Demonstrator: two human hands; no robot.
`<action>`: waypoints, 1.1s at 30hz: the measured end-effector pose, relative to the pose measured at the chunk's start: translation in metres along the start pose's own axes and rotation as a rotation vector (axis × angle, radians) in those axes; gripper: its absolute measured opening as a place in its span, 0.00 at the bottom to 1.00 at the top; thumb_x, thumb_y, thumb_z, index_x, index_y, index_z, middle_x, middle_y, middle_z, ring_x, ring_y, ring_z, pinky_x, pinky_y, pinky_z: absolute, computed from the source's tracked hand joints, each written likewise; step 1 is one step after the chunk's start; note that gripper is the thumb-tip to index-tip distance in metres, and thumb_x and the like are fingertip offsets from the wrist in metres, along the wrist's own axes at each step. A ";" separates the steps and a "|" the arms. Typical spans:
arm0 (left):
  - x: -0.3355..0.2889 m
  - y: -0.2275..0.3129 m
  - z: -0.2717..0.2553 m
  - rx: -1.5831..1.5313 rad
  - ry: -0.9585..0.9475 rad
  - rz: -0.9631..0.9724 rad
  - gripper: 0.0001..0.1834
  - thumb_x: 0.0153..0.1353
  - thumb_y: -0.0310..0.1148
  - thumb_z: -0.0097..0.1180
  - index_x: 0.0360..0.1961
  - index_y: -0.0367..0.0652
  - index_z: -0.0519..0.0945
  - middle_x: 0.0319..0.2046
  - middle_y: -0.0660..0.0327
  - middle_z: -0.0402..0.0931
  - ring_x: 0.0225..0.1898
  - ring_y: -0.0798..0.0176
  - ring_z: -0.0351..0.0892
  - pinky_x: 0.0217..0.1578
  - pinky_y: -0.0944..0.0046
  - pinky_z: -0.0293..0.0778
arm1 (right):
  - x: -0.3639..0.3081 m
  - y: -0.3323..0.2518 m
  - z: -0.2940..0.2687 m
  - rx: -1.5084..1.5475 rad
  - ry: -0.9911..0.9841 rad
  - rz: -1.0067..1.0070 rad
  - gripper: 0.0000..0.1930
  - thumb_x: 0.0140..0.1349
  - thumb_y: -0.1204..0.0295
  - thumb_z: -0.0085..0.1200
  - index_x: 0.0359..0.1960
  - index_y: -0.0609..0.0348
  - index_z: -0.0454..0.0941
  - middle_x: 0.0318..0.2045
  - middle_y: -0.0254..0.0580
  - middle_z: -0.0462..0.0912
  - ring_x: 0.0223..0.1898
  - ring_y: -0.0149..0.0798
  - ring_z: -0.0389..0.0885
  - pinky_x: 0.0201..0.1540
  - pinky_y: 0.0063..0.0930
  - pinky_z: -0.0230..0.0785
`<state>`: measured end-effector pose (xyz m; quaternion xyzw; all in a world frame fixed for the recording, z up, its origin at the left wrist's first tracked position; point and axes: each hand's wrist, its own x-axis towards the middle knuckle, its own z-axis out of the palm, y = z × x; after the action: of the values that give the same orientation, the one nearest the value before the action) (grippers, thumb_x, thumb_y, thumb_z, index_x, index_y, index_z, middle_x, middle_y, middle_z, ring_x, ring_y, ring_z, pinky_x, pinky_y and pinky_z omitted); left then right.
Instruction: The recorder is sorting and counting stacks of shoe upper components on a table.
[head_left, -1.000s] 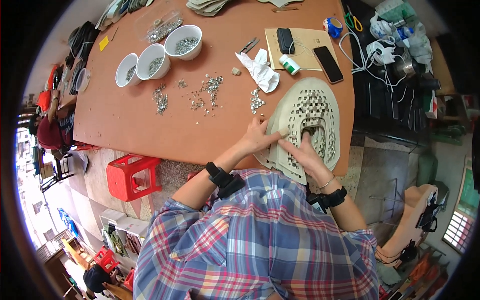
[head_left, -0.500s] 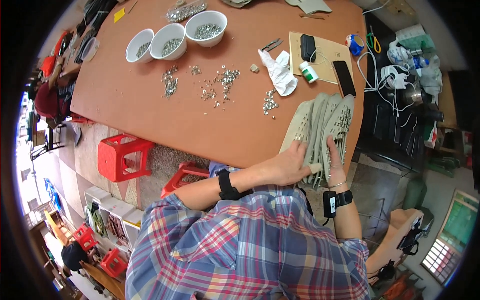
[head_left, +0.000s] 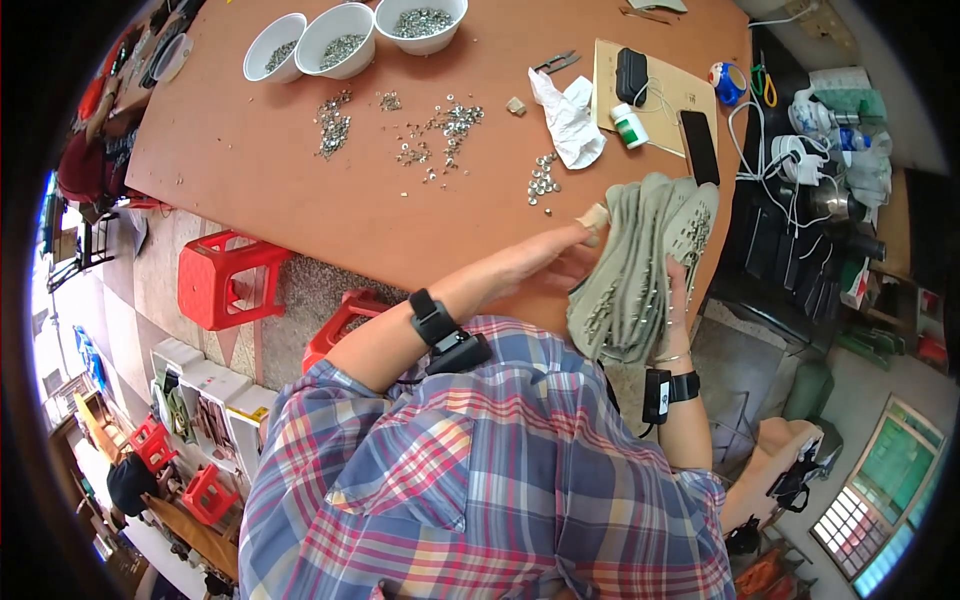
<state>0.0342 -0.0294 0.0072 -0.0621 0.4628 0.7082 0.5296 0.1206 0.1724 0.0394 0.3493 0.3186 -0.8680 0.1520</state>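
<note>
My right hand (head_left: 676, 312) grips a thick stack of grey-beige, sole-shaped pieces (head_left: 640, 265) from its right side, thumb up along the face. Rows of small metal studs show on the outer piece and along the edges. The pieces fan apart at the top, over the table's near right edge. My left hand (head_left: 560, 258) is just left of the stack, its thumb raised and its fingers apart; a beige wrap covers the thumb tip. Whether its fingertips touch the stack's edge I cannot tell. Small round metal caps (head_left: 543, 182) lie on the table beyond it.
Three white bowls of metal bits (head_left: 337, 48) stand at the far left of the brown table (head_left: 300, 190). Loose studs (head_left: 452, 128) lie nearer. Crumpled tissue (head_left: 568, 125), snips (head_left: 558, 62), a white-green bottle (head_left: 629, 127) and a phone (head_left: 698, 147) lie right. Red stools (head_left: 215, 280) stand left.
My left hand has come off the front of the stack and moved left and up, its fingers opening. The stack has turned, its lower end swinging left, still in my right hand.
</note>
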 end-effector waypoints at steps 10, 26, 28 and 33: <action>-0.007 -0.001 0.030 0.221 -0.010 -0.244 0.66 0.41 0.54 0.71 0.67 0.39 0.37 0.60 0.40 0.56 0.60 0.46 0.63 0.53 0.50 0.69 | 0.010 0.027 0.034 -0.183 -0.036 0.067 0.32 0.62 0.53 0.52 0.58 0.67 0.63 0.50 0.44 0.75 0.48 0.36 0.77 0.50 0.31 0.72; 0.038 0.006 0.026 -0.009 -0.074 0.183 0.49 0.43 0.25 0.67 0.65 0.40 0.52 0.55 0.53 0.67 0.55 0.59 0.69 0.53 0.59 0.71 | 0.036 -0.010 0.025 -0.506 -0.011 -0.159 0.31 0.67 0.52 0.43 0.57 0.72 0.65 0.54 0.45 0.71 0.52 0.31 0.70 0.55 0.26 0.62; 0.041 0.004 0.017 -0.030 -0.073 0.155 0.46 0.44 0.22 0.64 0.64 0.40 0.53 0.52 0.52 0.70 0.50 0.58 0.74 0.47 0.58 0.76 | 0.037 -0.020 0.018 -0.736 -0.039 -0.114 0.30 0.67 0.50 0.41 0.54 0.69 0.68 0.52 0.46 0.75 0.51 0.34 0.72 0.54 0.26 0.62; 0.033 0.008 0.019 -0.027 0.028 0.113 0.45 0.44 0.20 0.61 0.64 0.41 0.53 0.49 0.51 0.73 0.46 0.57 0.78 0.42 0.58 0.79 | 0.007 -0.090 0.063 -1.497 -0.105 -0.345 0.16 0.58 0.60 0.57 0.35 0.63 0.79 0.22 0.38 0.80 0.26 0.31 0.78 0.30 0.24 0.69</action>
<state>0.0210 0.0067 0.0038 -0.0530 0.4632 0.7422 0.4814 0.0397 0.1977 0.1095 0.0569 0.8634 -0.4480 0.2251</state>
